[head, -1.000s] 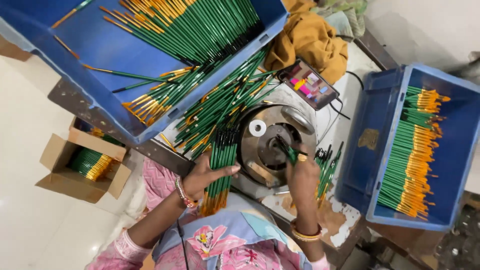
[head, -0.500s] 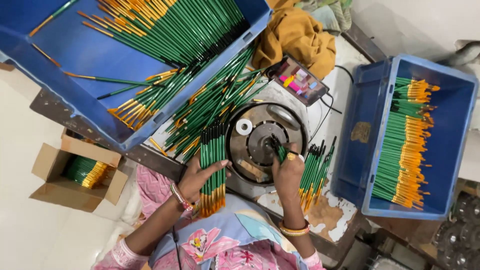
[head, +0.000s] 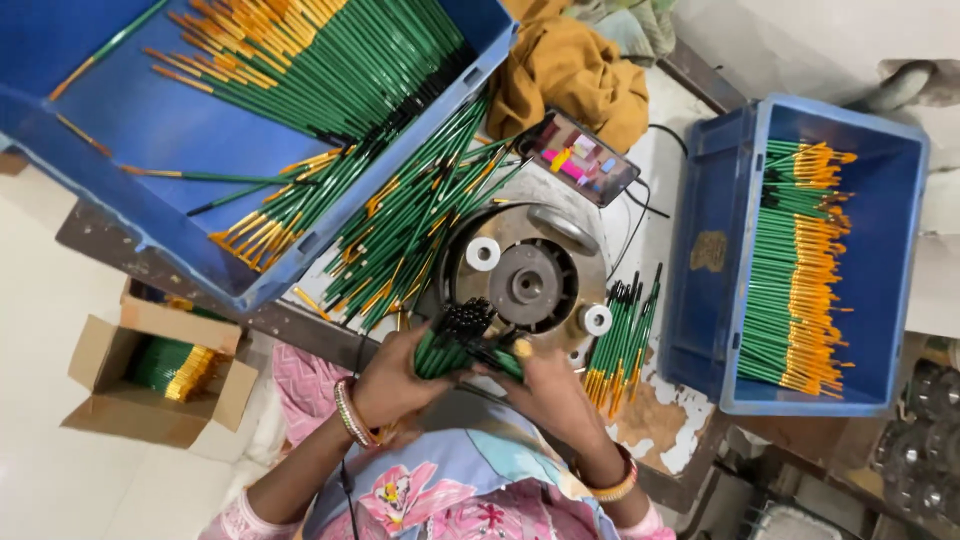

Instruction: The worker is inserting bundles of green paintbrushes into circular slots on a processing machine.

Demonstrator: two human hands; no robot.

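Head view: I see both hands clasped on a bundle of green brushes [head: 462, 340] before a round metal machine [head: 527, 283].
The left hand [head: 392, 378] is curled around the bundle; the right hand [head: 545, 385] is pressed against its other side, fingers closed; loose brushes [head: 410, 215] spill from a blue crate [head: 150, 130]; a second crate [head: 720, 250] stands at right; a cardboard box [head: 105, 385] sits at left.

Pale tiled floor [head: 40, 330] beneath a worn, paint-chipped workbench [head: 670, 440].
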